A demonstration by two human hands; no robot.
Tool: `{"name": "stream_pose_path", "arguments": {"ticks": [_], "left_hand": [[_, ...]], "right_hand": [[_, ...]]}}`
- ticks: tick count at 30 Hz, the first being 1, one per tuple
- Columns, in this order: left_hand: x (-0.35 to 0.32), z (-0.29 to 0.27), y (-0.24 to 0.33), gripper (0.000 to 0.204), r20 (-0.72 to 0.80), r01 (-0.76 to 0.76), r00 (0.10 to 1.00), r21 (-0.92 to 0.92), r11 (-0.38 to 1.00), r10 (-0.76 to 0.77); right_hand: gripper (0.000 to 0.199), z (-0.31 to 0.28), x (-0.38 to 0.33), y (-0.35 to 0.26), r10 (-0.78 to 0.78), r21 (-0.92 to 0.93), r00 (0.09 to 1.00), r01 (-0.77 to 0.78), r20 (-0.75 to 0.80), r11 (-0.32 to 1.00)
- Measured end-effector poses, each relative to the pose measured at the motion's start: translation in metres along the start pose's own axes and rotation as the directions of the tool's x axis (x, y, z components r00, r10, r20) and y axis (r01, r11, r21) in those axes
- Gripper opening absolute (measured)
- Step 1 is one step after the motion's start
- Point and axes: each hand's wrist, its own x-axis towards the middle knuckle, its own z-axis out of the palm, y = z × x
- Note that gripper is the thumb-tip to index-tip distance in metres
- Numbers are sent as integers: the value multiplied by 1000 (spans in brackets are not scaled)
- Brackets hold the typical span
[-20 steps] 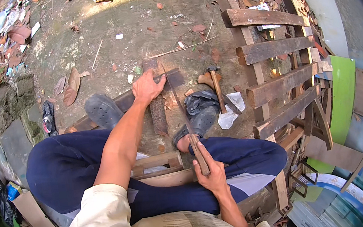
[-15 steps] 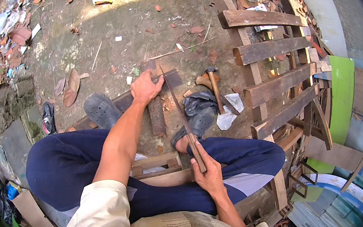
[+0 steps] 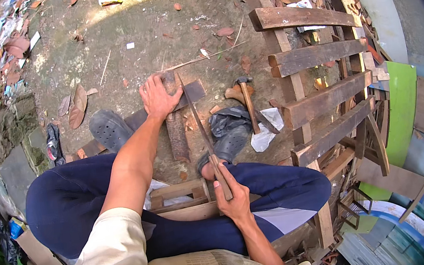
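Note:
My right hand (image 3: pixel 234 197) is closed round the straight wooden handle of a long narrow-bladed tool (image 3: pixel 200 128). Its dark blade points away from me, and whether it has teeth I cannot tell. The far part of the blade crosses a dark wooden board (image 3: pixel 195 92). This board lies slanted over a thick, rough piece of wood (image 3: pixel 179 142). Just left of the blade, my left hand (image 3: pixel 158 97) grips and presses the board where the two pieces cross. A grey clog (image 3: pixel 111 129) rests by the board's left part; another clog (image 3: pixel 231 144) is on my right foot.
A hammer (image 3: pixel 249 106) lies right of the rough wood, beside a black plastic bag (image 3: pixel 229 120) and a white scrap (image 3: pixel 269 131). A slatted wooden frame (image 3: pixel 321 57) stands at the right. Before my lap sits a small wooden frame (image 3: pixel 177 190). Dry leaves (image 3: pixel 77 107) litter the ground.
The whole view has shifted slightly. The blade has slid a little away from me across the board, while my left hand keeps its hold there.

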Motion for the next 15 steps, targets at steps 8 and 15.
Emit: {"name": "stream_pose_path", "arguments": {"ticks": [8, 15], "left_hand": [[2, 5, -2, 89, 68, 36, 997, -1, 999, -36], [4, 3, -1, 90, 122, 67, 990, -12, 998, -66]], "right_hand": [[47, -1, 6, -5, 14, -5, 1000, -14, 10, 1000], [47, 2, 14, -1, 46, 5, 999, -46, 26, 999]]}}
